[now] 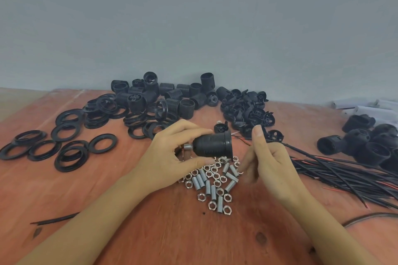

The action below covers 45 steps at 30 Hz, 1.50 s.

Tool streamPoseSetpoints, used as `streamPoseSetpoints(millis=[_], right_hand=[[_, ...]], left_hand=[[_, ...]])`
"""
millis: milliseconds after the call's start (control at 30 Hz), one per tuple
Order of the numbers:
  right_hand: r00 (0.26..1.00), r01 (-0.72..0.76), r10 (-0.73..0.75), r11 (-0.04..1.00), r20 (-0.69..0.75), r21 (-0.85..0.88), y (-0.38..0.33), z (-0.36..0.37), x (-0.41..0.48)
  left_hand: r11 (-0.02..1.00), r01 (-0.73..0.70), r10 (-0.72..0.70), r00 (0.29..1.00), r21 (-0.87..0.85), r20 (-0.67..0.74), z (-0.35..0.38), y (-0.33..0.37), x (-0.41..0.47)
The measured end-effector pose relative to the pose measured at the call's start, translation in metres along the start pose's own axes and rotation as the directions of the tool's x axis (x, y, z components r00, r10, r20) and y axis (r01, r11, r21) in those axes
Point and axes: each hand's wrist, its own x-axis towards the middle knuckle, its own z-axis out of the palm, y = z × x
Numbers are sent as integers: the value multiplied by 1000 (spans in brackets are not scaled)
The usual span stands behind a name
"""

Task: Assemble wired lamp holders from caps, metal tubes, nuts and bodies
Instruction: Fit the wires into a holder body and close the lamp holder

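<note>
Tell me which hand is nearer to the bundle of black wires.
Right. The right hand is just beside the wire bundle, at its left end. The left hand is farther left, gripping the black lamp holder, which lies between the two hands.

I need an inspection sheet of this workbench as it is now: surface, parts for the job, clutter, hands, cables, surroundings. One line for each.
Surface: reddish wooden table, with dark knot marks near the front.
Job's things: black cap with a metal tube sticking out of its narrow end; nuts and tubes heaped under the hands; threaded bodies, loose caps and rings behind; black holders at the right.
Clutter: short black wire scrap at front left; white objects at far right, unclear.
Hands: left hand grips the cap; right hand is beside its open end, hold unclear.
Cables: black and red wires bundled at the right; thin leads come out of the cap.
Surroundings: plain grey wall.
</note>
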Motion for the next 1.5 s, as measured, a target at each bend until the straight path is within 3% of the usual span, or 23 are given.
streamPoseSetpoints(millis=[67, 167, 367, 500, 567, 667, 833, 967, 1033, 1100, 1167, 1300, 1500], right_hand=[[1000, -2, 2, 1000, -17, 21, 0, 0, 2], [994, -64, 51, 989, 96, 131, -5, 3, 1], [999, -40, 39, 995, 10, 96, -3, -1, 3], [989, -52, 35, 992, 146, 113, 2, 9, 0], [989, -16, 3, 996, 146, 91, 4, 16, -1], [995, -5, -8, 991, 101, 130, 3, 22, -2], [1000, 0, -3, 924, 8, 382, -2, 21, -3], [979, 55, 89, 752, -183, 657, -28, -6, 18], [943, 77, 176, 712, -283, 698, -41, -38, 40], [920, 8, 272, 708, -283, 707, -51, -75, 62], [902, -105, 338, 776, -269, 622, -54, -108, 83], [867, -253, 294, 955, -402, 153, -32, -144, 117], [815, -305, 119, 920, -567, -246, 31, -150, 137]], left_hand=[[1000, 11, -11, 1000, 0, -26, 0, 0, 1], [1000, 24, -24, 999, -11, -25, -1, 0, 1], [998, 70, -70, 996, -5, -49, -4, -1, 0], [999, 21, -20, 999, 28, -44, 0, 0, 0], [999, -4, 6, 999, 52, -39, 1, 0, -2], [996, -32, 37, 997, 82, -60, 2, 0, -2], [997, -71, 71, 996, 4, -51, 6, 3, -1], [999, 42, -43, 990, -9, -131, -1, 1, 0], [993, 116, -109, 977, 27, -182, -6, -4, 1], [983, 157, -138, 975, 98, -176, -9, -10, 0], [971, 186, -165, 976, 148, -145, -9, -15, -3], [956, 209, -186, 974, 205, -126, -7, -21, -4], [931, 240, -205, 967, 275, -152, -10, -25, -4]])
